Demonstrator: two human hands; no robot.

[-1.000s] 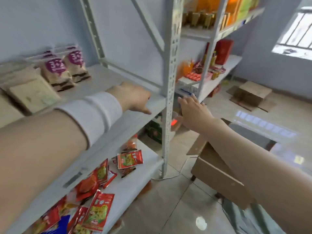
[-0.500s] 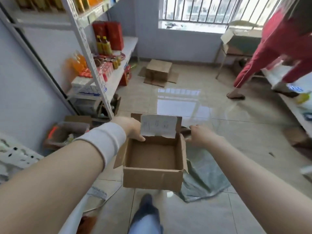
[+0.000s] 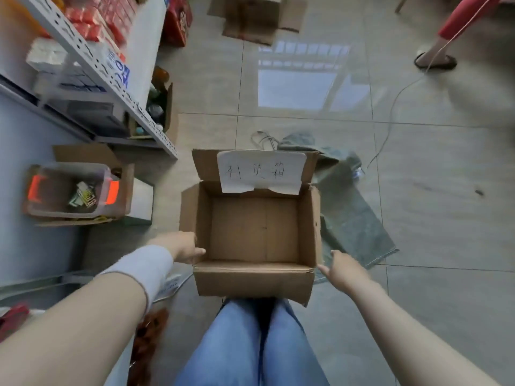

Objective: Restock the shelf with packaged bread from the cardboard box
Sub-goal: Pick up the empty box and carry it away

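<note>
Cardboard box (image 3: pixel 252 229), frame centre, shows no bread inside; left hand (image 3: pixel 182 247) pinches its 9 o'clock wall, right hand (image 3: pixel 344 271) lies straight-fingered against its 3 o'clock wall; judged: unloading done, next needs fresh stock for shelf (image 3: pixel 146 43) at 10 o'clock.

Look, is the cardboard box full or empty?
Empty. The cardboard box stands open, and only its bare brown floor shows, no bread.

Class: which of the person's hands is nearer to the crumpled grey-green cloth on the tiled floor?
Right. The right hand is at the right wall of the open brown cardboard box, beside the grey-green cloth; the left hand is across the box, at its left wall.
</note>
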